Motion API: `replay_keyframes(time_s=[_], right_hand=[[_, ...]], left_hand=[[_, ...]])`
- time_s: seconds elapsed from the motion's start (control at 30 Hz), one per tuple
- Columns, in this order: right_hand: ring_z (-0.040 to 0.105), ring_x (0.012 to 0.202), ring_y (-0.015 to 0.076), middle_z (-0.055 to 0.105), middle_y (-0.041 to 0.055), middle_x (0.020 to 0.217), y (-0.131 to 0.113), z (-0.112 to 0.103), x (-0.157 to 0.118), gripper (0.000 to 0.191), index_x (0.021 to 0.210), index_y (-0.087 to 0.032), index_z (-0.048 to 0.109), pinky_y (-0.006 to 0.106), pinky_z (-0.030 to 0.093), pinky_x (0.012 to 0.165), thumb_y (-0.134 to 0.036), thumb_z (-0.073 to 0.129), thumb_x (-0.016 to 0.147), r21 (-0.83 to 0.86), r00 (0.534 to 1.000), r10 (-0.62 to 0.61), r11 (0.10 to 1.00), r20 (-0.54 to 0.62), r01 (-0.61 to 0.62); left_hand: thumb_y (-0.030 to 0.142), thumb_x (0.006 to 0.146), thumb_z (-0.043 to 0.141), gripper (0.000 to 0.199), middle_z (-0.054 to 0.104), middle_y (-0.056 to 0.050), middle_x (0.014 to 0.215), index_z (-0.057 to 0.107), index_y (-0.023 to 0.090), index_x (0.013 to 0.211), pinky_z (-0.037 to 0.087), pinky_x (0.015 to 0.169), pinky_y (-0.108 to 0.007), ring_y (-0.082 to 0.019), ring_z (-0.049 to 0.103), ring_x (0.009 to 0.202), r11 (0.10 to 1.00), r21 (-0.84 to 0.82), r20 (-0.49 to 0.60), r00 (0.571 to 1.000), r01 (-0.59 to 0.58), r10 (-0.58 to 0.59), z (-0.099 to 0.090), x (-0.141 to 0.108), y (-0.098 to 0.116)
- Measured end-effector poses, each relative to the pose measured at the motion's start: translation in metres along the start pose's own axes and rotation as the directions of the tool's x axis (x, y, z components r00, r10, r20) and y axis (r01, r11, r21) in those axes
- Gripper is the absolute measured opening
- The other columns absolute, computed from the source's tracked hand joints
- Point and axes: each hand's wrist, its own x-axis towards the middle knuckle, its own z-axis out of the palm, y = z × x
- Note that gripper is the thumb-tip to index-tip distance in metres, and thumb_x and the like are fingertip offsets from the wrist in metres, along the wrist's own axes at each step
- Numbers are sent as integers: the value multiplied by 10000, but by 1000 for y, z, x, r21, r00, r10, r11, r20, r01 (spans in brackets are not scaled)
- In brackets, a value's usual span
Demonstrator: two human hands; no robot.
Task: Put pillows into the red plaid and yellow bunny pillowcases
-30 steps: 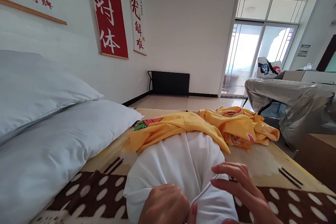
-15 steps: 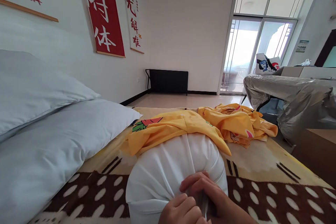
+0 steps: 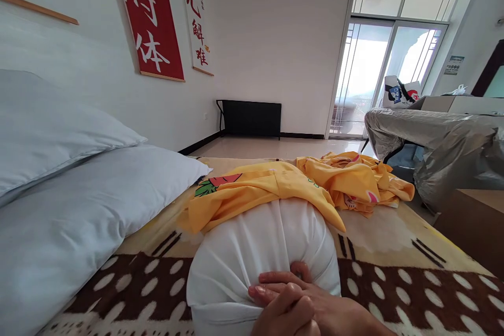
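Note:
A plump white pillow (image 3: pixel 236 268) stands bulging at the lower middle of the head view, with creases running together towards my hands. My left hand (image 3: pixel 285 315) is closed in a fist low against its near side; what lies inside that fist is hidden. Across it from the right comes my right hand (image 3: pixel 311 296). Most of its fingers stretch leftward over the white fabric, and one finger is bent at the top. Yellow cloth with a carrot print (image 3: pixel 255 189) drapes over the pillow's far end, apart from both hands.
Two white pillows (image 3: pixel 90 199) are stacked at the left. A crumpled yellow printed cloth (image 3: pixel 354 178) lies on the patterned blanket (image 3: pixel 394 289). A brown box (image 3: pixel 472 226) and a plastic-covered table (image 3: pixel 444 136) stand at the right. Behind, a black panel (image 3: pixel 252 118) leans by the wall.
My right hand has turned and flattened, its fingers now reaching further left over the pillow. The clear-looking piece seen between my hands is hidden now. The view has shifted slightly.

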Motion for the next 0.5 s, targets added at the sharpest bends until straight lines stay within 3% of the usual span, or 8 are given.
replay_keyframes(time_s=[0.07, 0.2, 0.3, 0.43, 0.5], right_hand=[[441, 1312, 208, 478, 3, 1421, 2, 2, 1, 656, 1495, -359, 211, 339, 316, 1143, -258, 534, 933, -3, 999, 19, 1000, 26, -19], [506, 1250, 207, 575, -29, 1326, 8, 6, 4, 505, 1356, -375, 458, 336, 371, 1112, -265, 606, 886, -19, 1000, -7, 1000, 22, 8], [502, 1255, 212, 618, -12, 1264, 6, 3, 5, 502, 1302, -311, 501, 329, 385, 1105, -192, 653, 838, -21, 999, 22, 1000, 33, -21], [552, 1193, 203, 656, -2, 1183, 7, 6, 5, 392, 1217, -255, 539, 312, 399, 1085, -174, 615, 841, -28, 999, 44, 999, -5, -44], [606, 1103, 185, 680, -28, 1100, 12, 15, 4, 257, 1102, -265, 573, 286, 438, 1029, -218, 574, 850, -91, 996, 64, 993, -69, -70]], left_hand=[[192, 877, 431, 274, 581, 5, 483, 619, 288, 1050, 402, 331, -345, -194, 505, 373, 1000, 0, 40, 999, 31, -31, 7, 0, 0], [150, 883, 412, 283, 516, 32, 435, 624, 256, 1037, 257, 258, -318, -125, 223, 254, 985, -49, 105, 982, 163, -157, 23, -4, 3], [132, 880, 406, 282, 482, 41, 430, 636, 241, 1002, 228, 258, -303, -102, 123, 275, 978, -53, 110, 975, 202, -195, 30, -5, 5], [109, 870, 432, 245, 378, 45, 384, 639, 228, 815, 272, 277, -269, -114, 174, 313, 999, 4, 63, 997, 54, -54, 15, 2, 5], [117, 864, 471, 221, 356, 41, 382, 601, 228, 723, 314, 298, -253, -123, 229, 340, 995, -22, 1, 995, -101, 101, -2, 8, 8]])
